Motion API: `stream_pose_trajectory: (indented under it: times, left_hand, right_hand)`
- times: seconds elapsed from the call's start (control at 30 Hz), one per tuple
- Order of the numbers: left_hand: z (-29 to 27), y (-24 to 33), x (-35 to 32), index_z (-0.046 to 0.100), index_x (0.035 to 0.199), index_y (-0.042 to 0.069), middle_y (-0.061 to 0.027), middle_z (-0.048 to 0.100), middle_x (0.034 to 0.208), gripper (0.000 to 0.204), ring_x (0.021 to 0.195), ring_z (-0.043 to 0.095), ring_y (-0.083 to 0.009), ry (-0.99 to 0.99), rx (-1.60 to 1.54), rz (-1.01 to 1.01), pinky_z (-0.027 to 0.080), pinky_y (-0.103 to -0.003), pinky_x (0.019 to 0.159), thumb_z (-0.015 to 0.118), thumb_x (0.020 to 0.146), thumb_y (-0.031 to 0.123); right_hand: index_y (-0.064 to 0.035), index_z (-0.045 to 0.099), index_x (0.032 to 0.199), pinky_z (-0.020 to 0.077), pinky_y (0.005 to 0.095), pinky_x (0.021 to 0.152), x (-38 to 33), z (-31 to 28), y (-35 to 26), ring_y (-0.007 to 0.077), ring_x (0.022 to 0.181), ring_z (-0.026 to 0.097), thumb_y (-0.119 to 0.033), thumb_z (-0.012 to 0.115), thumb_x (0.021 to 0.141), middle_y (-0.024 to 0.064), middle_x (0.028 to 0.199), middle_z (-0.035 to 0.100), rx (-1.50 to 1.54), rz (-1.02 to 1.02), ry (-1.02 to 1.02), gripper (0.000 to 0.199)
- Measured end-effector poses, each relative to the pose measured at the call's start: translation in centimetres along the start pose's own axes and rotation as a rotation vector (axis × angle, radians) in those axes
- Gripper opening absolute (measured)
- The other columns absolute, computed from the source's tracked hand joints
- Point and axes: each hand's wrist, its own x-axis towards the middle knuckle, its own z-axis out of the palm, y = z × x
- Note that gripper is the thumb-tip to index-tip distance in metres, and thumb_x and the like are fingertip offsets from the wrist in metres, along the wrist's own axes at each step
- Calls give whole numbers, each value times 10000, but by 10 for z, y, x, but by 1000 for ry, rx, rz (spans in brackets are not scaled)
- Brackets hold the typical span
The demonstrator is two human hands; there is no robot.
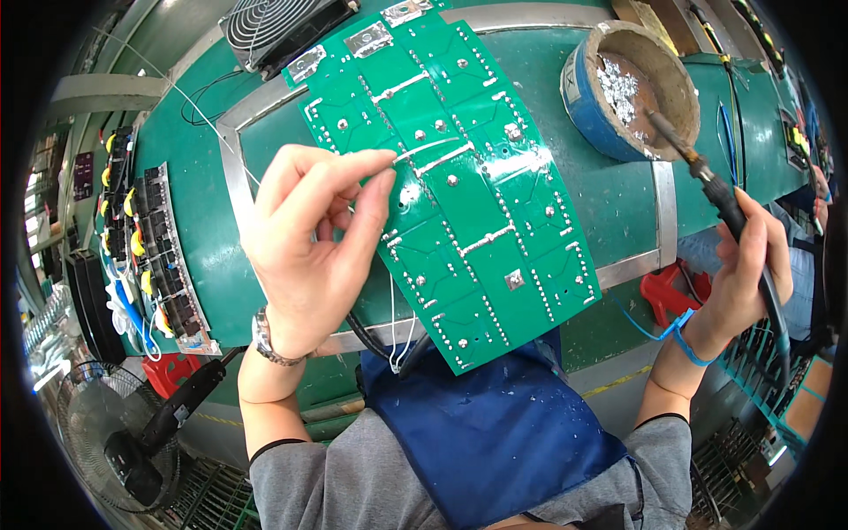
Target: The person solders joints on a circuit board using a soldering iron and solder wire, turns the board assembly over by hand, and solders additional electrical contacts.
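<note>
A large green circuit board (481, 203) lies tilted on the bench before me, its soldered side up with rows of shiny joints. Over its left half, my left hand (322, 212) pinches a thin silvery solder wire (428, 148) between thumb and forefinger; the wire's end points right across the board. My right hand (751, 265) grips the black handle of a soldering iron (720, 190). The iron's tip reaches into a round blue-sided pot (583, 110), over the brown inside beside silvery solder scraps (618, 88).
A black fan unit (278, 31) sits at the back left. Another populated board (168, 256) with yellow parts stands at the left, above a floor fan (119, 433). Metal frame bars (667, 208) border the green bench. A blue wrist strap (685, 336) with its cord circles my right wrist.
</note>
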Motion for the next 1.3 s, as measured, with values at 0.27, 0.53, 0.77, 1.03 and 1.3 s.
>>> stream_pose_trajectory:
  times: [0.27,0.53,0.77,1.03,1.3]
  left_hand:
    - [11,2,2,760,978,62,2,574,822,237,609,481,-28,2,55,139,343,-189,478,770,776,-62]
    - [16,3,4,735,966,32,-43,572,785,246,595,557,-136,-13,79,169,438,-273,508,789,736,-38]
    - [19,3,4,738,974,31,-46,568,789,267,584,537,-136,-23,103,203,425,-275,492,792,721,-33]
    - [13,4,4,746,978,46,-44,571,801,273,594,535,-123,36,107,156,419,-259,493,798,725,-44]
    - [6,3,6,745,1000,59,-36,583,825,274,610,532,-93,0,40,91,425,-235,491,788,752,-47]
  right_hand:
    - [49,708,925,346,197,474,14,26,-16,66,495,481,-238,597,892,68,681,588,374,12,-423,309]
    - [39,731,901,356,190,467,23,48,-22,58,500,507,-266,629,876,56,688,639,334,125,-530,323]
    - [39,731,900,358,190,467,25,52,-20,57,504,506,-274,624,876,54,682,634,342,127,-549,331]
    - [65,701,923,338,193,453,23,34,-15,64,489,489,-265,586,890,75,688,630,347,140,-435,352]
    - [84,705,983,382,166,490,3,5,-5,66,575,542,-234,546,946,97,790,661,19,10,61,358]
